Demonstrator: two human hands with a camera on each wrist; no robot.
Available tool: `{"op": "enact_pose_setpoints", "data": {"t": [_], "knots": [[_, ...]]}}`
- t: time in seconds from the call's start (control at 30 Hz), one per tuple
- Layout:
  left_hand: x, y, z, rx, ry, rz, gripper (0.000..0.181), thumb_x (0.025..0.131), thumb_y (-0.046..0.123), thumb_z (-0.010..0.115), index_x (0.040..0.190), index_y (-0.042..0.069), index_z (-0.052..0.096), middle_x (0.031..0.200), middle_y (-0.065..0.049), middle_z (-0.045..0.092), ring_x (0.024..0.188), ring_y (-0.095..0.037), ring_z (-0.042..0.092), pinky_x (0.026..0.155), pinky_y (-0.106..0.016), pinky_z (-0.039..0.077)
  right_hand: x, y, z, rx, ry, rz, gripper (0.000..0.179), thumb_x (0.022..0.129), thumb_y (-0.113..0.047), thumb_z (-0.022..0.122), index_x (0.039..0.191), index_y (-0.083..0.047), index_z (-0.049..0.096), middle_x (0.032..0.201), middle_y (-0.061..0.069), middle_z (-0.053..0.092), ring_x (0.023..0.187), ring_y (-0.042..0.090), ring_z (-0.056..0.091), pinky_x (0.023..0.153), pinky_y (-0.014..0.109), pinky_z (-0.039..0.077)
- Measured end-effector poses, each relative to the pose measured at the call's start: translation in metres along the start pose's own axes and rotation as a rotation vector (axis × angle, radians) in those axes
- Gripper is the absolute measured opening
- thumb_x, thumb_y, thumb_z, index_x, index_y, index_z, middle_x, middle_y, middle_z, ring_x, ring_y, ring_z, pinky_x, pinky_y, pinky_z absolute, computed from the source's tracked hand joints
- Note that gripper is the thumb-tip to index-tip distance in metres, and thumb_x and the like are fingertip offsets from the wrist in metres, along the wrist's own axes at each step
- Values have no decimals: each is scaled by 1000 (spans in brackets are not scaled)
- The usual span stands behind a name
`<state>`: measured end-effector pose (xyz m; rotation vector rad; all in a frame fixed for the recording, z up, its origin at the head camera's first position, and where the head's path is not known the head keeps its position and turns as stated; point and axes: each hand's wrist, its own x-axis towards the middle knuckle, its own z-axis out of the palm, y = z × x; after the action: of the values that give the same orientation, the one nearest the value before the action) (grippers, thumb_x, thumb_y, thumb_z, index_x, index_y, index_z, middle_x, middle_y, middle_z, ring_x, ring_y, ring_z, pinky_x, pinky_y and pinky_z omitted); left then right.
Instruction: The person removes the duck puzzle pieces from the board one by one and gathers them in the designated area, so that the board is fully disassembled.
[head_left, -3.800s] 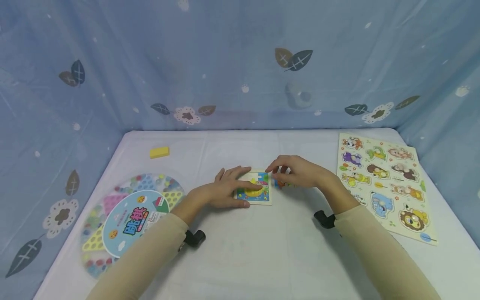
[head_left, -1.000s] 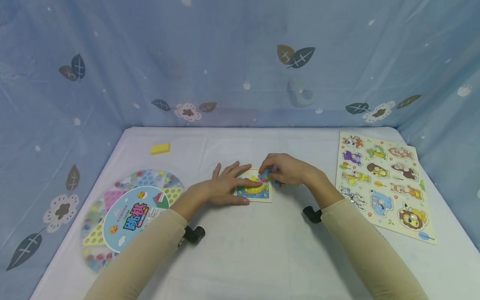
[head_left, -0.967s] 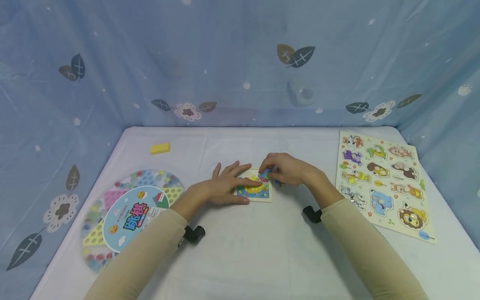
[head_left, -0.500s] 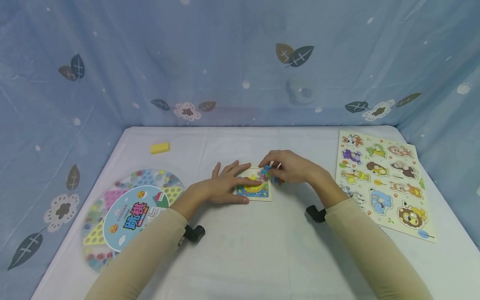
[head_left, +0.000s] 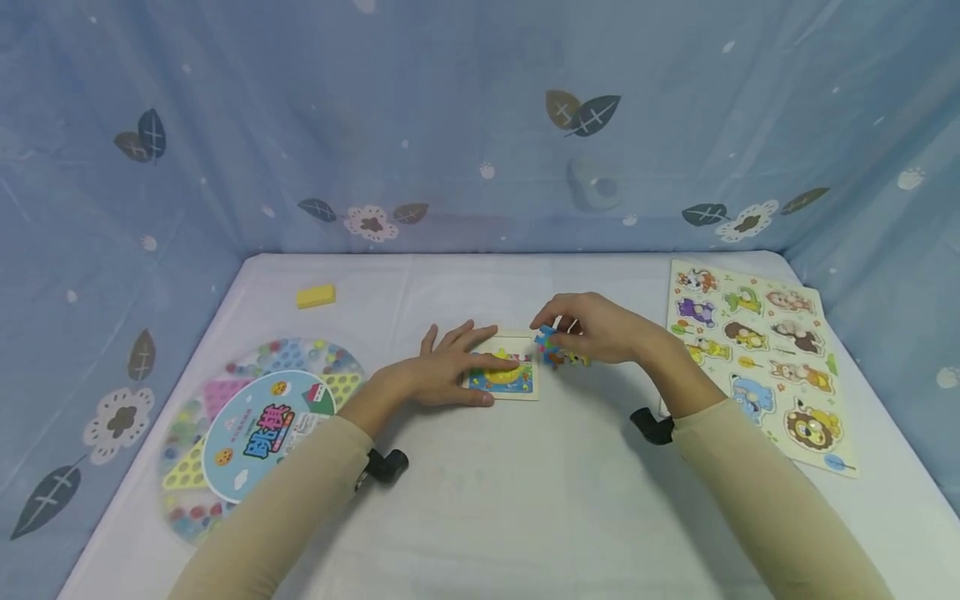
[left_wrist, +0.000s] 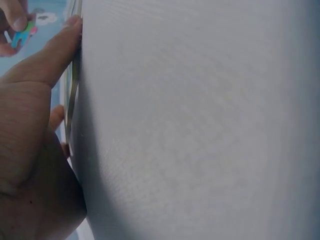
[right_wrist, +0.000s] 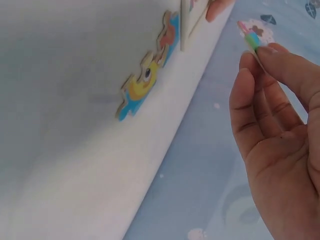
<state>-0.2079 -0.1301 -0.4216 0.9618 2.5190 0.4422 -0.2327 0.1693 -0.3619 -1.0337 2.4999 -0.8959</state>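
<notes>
My left hand (head_left: 446, 373) lies flat with spread fingers over a small framed jigsaw puzzle (head_left: 517, 385), its index finger across the yellow picture in the lower half. The upper part of the frame shows bare cream wood. Just right of the frame, my right hand (head_left: 592, 327) pinches a blue, green and pink puzzle piece (right_wrist: 252, 39) between thumb and fingertips, held up off the table. Below that hand lie loose pieces: a yellow and blue one with an eye (right_wrist: 142, 82) and a reddish and blue one (right_wrist: 169, 37).
On the left is a round Chinese checkers set (head_left: 262, 433), partly behind my left sleeve. A yellow block (head_left: 316, 296) sits at the back left. An animal peg-style board (head_left: 765, 367) lies on the right. Patterned blue cloth (head_left: 480, 125) rises behind the table.
My right hand has drawn right, off the frame's upper right corner, taking the blue puzzle piece with it. Loose pieces beneath it show more now. The left hand stays in place.
</notes>
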Motion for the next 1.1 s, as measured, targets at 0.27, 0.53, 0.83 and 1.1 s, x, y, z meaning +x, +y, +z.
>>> {"op": "enact_pose_setpoints", "data": {"t": [0.27, 0.53, 0.83, 1.1], "knots": [[-2, -2, 1, 1, -10, -19, 61, 95, 66, 60, 152, 59, 37, 174, 6, 1, 159, -33, -7, 115, -74, -9, -14, 7, 2, 28, 16, 4, 30, 97, -2, 69, 126, -8, 69, 110, 2, 70, 92, 17, 71, 82, 36, 59], [0, -3, 2, 5, -1, -10, 61, 95, 66, 59, 151, 60, 36, 174, 7, 1, 159, -33, -7, 115, -74, -9, -21, 12, -5, 0, 39, -9, 30, 97, 0, 68, 125, -8, 70, 113, 2, 71, 92, 16, 69, 83, 37, 59], [0, -2, 0, -9, -11, 0, 62, 95, 67, 58, 153, 58, 37, 174, 6, 0, 159, -33, -8, 116, -73, -10, -31, 16, -15, -12, 24, 8, 31, 96, 2, 67, 126, -8, 70, 115, 4, 71, 93, 15, 69, 85, 37, 59], [1, -2, -1, -11, -6, 13, 62, 95, 68, 57, 153, 57, 37, 174, 5, 2, 159, -33, -7, 115, -74, -10, -43, 23, -18, -7, 9, 61, 30, 98, 1, 65, 127, -7, 70, 116, 3, 71, 96, 15, 68, 86, 35, 58]]}}
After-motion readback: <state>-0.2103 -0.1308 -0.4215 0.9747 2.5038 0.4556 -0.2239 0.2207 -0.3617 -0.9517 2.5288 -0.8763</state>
